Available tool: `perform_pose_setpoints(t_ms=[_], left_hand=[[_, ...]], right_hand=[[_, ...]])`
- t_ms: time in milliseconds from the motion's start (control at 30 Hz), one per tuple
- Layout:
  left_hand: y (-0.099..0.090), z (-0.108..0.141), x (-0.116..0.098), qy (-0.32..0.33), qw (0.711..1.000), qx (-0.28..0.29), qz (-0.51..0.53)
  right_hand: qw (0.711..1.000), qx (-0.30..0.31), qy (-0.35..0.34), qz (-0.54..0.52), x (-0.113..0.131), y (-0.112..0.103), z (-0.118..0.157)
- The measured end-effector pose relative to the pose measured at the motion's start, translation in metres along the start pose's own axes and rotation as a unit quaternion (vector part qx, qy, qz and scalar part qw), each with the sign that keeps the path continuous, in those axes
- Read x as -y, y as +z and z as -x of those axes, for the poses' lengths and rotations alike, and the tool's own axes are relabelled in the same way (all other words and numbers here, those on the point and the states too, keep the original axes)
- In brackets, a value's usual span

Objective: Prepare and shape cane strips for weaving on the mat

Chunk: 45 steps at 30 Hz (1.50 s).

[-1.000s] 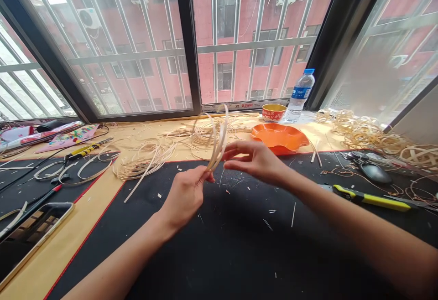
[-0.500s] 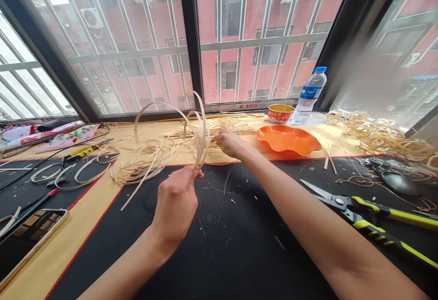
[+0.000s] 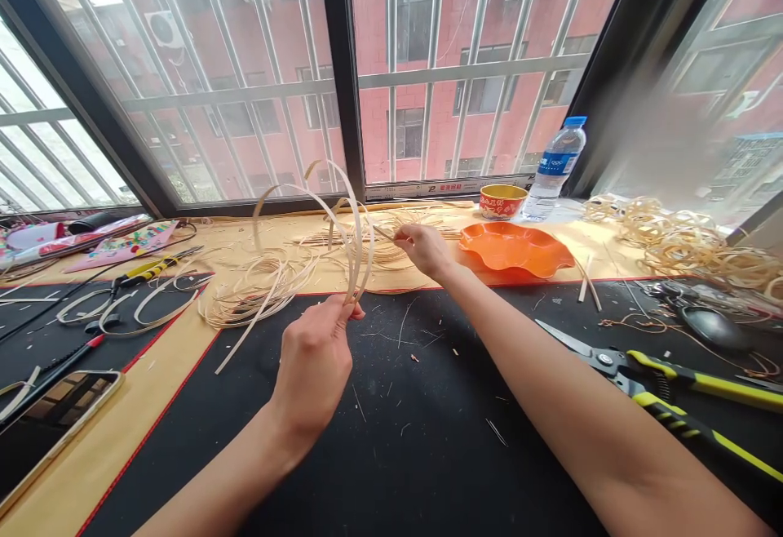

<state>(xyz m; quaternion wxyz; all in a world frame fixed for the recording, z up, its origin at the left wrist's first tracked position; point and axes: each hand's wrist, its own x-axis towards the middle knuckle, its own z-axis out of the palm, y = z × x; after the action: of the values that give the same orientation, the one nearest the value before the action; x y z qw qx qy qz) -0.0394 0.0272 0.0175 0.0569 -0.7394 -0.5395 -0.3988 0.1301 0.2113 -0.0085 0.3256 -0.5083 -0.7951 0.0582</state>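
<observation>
My left hand (image 3: 315,357) is closed on several thin, pale bamboo strips (image 3: 358,239), which rise from the fist and curl over to the left in loops. Farther away, my right hand (image 3: 425,250) pinches the end of a narrow strip (image 3: 384,232) that runs left toward those loops. Beneath and behind the right hand lies a loose heap of fine strips (image 3: 391,253) on the tan surface. A coil of strips (image 3: 263,292), one straight end jutting toward me, rests left of the raised loops.
An orange wavy-edged plate (image 3: 514,250), a red tin (image 3: 502,202) and a water bottle (image 3: 554,170) stand beyond my right arm. Garden shears (image 3: 612,361) lie at right, curled strips (image 3: 691,235) behind them. Pliers (image 3: 150,269) and a phone (image 3: 58,431) are at left.
My right hand has moved slightly right and up, with a strip now visible between its fingers. The loops above my left hand have shifted a little; the left hand stays nearly still.
</observation>
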Motion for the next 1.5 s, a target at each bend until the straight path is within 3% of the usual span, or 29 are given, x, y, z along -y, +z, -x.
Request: perform_pose_setpoints(t_ms=[233,633,900,1167,1500], left_hand=[[0.0,0.0,0.001,0.017,0.999,-0.033,-0.006],[-0.001,-0.001,-0.002,0.024,0.999,-0.034,-0.009],[-0.001,0.0,-0.002,0.02,0.999,-0.042,-0.016],[-0.003,-0.001,-0.004,0.019,0.999,-0.042,-0.015],[-0.001,0.0,-0.003,0.012,0.999,-0.035,-0.013]], right_hand=[[0.998,-0.018,-0.006,-0.058,-0.015,0.001,-0.005],[0.999,0.012,-0.05,0.019,-0.045,0.026,-0.001],[0.996,-0.079,-0.025,0.041,-0.041,0.017,-0.003],[0.991,0.013,-0.126,0.031,-0.044,0.03,-0.002],[0.985,0.023,-0.169,0.032,-0.036,0.023,-0.003]])
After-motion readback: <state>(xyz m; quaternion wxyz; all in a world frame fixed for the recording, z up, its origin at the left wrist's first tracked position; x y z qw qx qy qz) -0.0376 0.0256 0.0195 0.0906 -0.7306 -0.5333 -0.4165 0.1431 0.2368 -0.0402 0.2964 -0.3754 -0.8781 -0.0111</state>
